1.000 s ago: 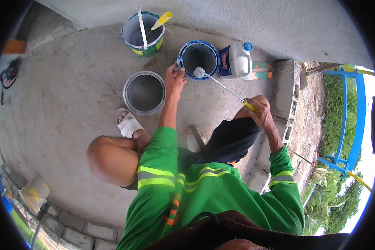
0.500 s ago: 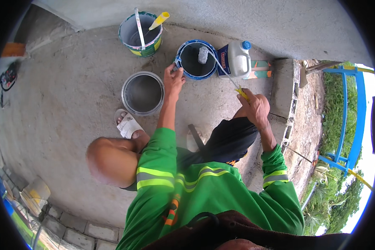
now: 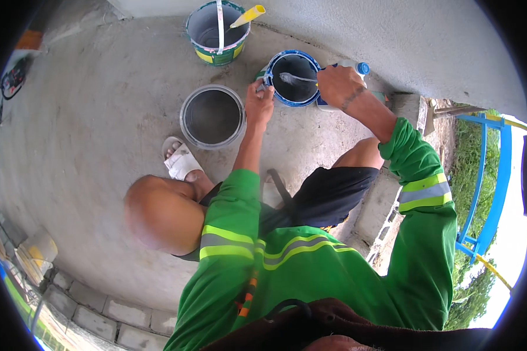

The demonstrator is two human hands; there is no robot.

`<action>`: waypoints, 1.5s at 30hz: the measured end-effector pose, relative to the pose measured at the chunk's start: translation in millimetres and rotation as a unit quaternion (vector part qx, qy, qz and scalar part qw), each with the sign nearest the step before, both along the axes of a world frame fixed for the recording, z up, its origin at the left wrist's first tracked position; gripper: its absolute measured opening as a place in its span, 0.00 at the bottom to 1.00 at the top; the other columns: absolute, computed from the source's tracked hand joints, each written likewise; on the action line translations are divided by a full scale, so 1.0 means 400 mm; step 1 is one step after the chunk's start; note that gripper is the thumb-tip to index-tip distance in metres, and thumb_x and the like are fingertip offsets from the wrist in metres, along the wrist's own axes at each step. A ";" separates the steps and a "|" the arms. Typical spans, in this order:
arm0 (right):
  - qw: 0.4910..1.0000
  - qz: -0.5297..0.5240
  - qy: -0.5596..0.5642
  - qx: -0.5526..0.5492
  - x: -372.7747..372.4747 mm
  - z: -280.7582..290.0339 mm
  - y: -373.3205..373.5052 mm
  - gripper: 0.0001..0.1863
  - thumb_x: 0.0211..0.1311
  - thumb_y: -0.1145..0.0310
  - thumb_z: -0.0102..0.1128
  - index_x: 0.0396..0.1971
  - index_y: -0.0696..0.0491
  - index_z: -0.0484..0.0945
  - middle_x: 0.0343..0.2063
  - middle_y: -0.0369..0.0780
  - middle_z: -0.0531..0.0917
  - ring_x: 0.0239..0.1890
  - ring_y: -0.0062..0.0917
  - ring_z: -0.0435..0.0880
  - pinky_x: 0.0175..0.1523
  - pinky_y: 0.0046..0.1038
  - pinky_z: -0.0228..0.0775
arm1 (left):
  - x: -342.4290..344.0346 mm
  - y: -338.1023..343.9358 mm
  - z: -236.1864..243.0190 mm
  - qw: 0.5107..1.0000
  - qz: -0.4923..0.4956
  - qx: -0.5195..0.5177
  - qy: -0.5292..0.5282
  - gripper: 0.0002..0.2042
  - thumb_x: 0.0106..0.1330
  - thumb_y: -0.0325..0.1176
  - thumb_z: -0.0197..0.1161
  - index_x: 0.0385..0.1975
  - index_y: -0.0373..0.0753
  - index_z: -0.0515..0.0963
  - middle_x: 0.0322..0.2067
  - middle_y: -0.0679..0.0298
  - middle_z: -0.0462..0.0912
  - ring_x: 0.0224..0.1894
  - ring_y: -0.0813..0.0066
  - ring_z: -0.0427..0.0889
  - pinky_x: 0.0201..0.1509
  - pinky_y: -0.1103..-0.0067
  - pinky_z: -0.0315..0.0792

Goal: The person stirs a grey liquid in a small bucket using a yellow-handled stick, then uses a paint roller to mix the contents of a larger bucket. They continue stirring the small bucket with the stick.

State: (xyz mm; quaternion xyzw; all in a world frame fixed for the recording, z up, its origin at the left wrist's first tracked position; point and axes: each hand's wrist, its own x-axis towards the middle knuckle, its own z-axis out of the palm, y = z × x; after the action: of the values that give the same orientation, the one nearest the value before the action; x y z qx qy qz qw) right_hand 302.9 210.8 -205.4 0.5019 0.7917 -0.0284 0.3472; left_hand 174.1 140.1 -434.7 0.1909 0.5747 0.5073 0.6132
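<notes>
Left hand (image 3: 259, 106) grips the blue bucket (image 3: 294, 105); right hand (image 3: 340, 86), seemingly clamped on the roller (image 3: 287, 78), partly hides a jug (image 3: 363, 68).

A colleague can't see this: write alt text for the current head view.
A person's right hand holds a tool with its pale head inside a blue-rimmed bucket; the left hand holds the bucket's left edge. A grey bucket stands to its left, and a green-and-yellow bucket stands farther back.

Soft daylight; sky (image 3: 509, 234) overexposed at right; edges bowed, corners black.
</notes>
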 end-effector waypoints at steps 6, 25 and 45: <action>0.999 0.002 0.033 0.027 0.052 0.054 -0.044 0.10 0.65 0.69 0.58 0.38 0.56 0.87 0.38 0.47 0.89 0.41 0.45 0.90 0.44 0.42 0.84 | 0.004 0.005 -0.085 0.997 0.007 0.009 0.078 0.27 0.68 0.45 0.69 0.63 0.39 0.73 0.48 0.49 0.85 0.50 0.60 0.84 0.56 0.67 0.76; 0.679 -0.429 0.578 -0.143 0.425 0.037 -0.277 0.23 0.81 0.49 0.47 0.52 0.55 0.79 0.23 0.33 0.75 0.21 0.14 0.72 0.26 0.20 0.66 | -0.329 0.025 0.553 0.972 -0.174 0.074 0.139 0.46 0.72 0.74 0.38 0.79 0.44 0.53 0.77 0.47 0.54 0.79 0.43 0.50 0.69 0.46 0.67; 0.951 0.221 0.198 0.084 -0.391 -0.204 -0.182 0.09 0.63 0.68 0.61 0.42 0.51 0.80 0.31 0.46 0.86 0.34 0.36 0.90 0.36 0.36 0.81 | -0.587 -0.084 0.830 0.731 -0.175 0.181 0.634 0.24 0.74 0.47 0.63 0.67 0.45 0.76 0.71 0.50 0.69 0.78 0.50 0.58 0.67 0.65 0.70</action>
State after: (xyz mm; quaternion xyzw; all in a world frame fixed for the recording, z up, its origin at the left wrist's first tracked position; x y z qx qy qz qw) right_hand 146.4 138.1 -287.2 0.3262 0.9350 0.0163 0.1379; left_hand -60.6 106.5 -102.5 0.6726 0.6840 0.2464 0.1379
